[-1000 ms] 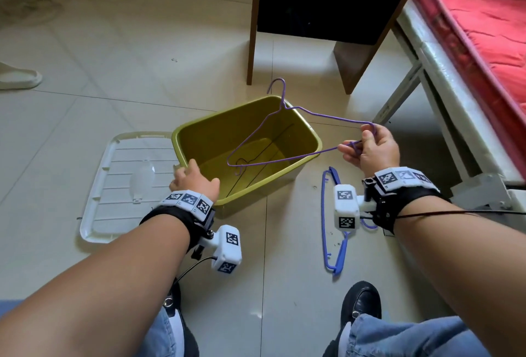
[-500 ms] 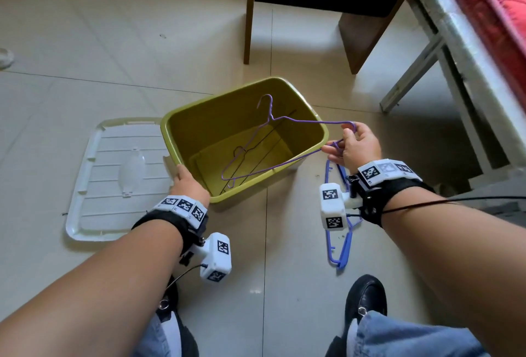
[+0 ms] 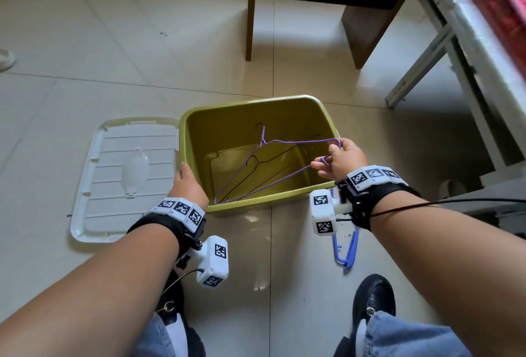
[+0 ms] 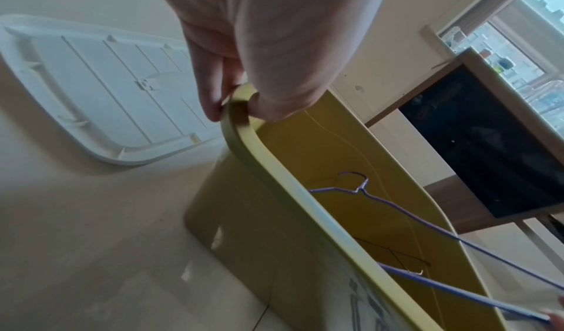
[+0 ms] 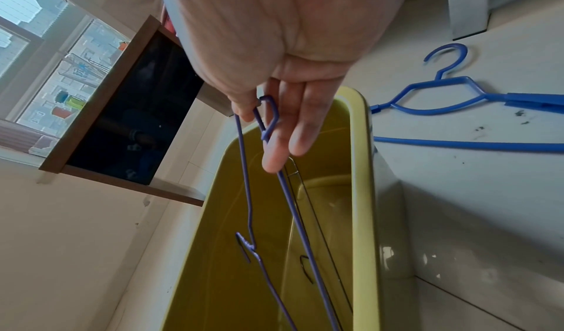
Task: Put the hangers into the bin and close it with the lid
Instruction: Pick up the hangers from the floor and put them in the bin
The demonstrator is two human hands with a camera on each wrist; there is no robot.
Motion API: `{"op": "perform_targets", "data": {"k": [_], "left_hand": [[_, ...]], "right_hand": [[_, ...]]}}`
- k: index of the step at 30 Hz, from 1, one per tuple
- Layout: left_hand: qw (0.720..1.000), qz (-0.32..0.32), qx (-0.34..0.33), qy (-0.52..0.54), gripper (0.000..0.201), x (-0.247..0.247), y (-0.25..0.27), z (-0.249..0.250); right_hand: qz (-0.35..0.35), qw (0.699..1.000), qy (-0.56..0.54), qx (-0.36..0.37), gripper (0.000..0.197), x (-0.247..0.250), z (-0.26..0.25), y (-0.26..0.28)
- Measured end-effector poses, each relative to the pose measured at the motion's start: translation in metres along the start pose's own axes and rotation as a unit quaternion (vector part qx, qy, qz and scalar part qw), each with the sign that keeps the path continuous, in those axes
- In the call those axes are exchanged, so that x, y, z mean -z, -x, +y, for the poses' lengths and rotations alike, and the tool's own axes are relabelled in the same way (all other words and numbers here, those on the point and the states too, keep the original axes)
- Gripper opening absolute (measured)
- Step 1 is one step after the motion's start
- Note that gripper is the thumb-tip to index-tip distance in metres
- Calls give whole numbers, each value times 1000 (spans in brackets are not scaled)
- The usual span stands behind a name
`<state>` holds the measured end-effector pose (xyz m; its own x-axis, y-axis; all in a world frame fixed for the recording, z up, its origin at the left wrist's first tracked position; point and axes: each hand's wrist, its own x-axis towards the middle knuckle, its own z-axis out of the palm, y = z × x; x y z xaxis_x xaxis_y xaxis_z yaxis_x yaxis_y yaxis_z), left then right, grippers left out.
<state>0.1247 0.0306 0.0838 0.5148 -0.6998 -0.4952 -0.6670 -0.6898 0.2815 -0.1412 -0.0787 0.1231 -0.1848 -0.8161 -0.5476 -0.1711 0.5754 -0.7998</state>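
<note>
The right hand (image 3: 343, 161) pinches the purple hanger (image 3: 273, 167) at frame centre, over the bin (image 3: 242, 208); the left hand (image 3: 186, 185) grips the bin's rim.

Purple wire hanger (image 3: 273, 168), a second ago held above the green bin (image 3: 287, 205) with its hook past the far rim, now sits lower: hook and far corner are down inside the bin, above the dark wire hanger (image 3: 257, 170) on the bottom. Right hand (image 3: 340, 161) has dropped and shifted inward over the bin's right rim, pinching the hanger's near corner. Left hand (image 3: 186, 185) has slid from the front rim round the near-left corner.
</note>
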Motion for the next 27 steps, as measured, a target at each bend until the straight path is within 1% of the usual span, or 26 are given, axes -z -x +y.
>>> {"op": "perform_targets", "data": {"k": [4,8,11,13,14,15,16,17,18,19,20,21,24,27], "left_hand": [[1000,7,9,-2,86,2,-4,-3],[1000,23,2,-2,90,4,-11,-10],[1000,24,-1,-11,90,4,-14,-13],[1000,27,2,-15,90,3,-15,-12],[1000,28,3,-14,91,2,-15,-12],[1000,26,4,-15,92,0,-15,-10],[999,28,7,-17,92,-1,-15,-10],[999,31,9,-17,93,-1,-15,-10],[999,36,8,-21,92,-3,-14,-10],[999,43,6,-28,91,-5,-13,-9],[998,51,3,-41,90,-6,-11,-9],[997,58,-2,-57,88,-8,-9,-8],[994,74,-26,-82,81,-10,2,2],[993,67,-71,-66,71,-12,14,28]], "right_hand": [[10,1000,22,1,19,-2,10,-10],[-1,999,34,-12,16,-7,23,-24],[9,998,66,-16,25,-5,33,-30],[7,994,107,-34,34,-3,40,-34],[1,987,158,-38,40,-2,42,-34],[-3,970,241,-35,45,-1,42,-32],[-3,940,342,-15,48,-2,41,-30],[-4,903,429,17,48,-4,39,-27],[-4,883,468,40,48,-3,39,-25],[-8,879,474,54,47,-2,38,-24],[-11,887,458,62,46,0,39,-26],[-12,901,429,68,44,4,39,-29],[-4,955,290,69,29,23,35,-32],[12,981,188,48,13,50,24,-27]]}}
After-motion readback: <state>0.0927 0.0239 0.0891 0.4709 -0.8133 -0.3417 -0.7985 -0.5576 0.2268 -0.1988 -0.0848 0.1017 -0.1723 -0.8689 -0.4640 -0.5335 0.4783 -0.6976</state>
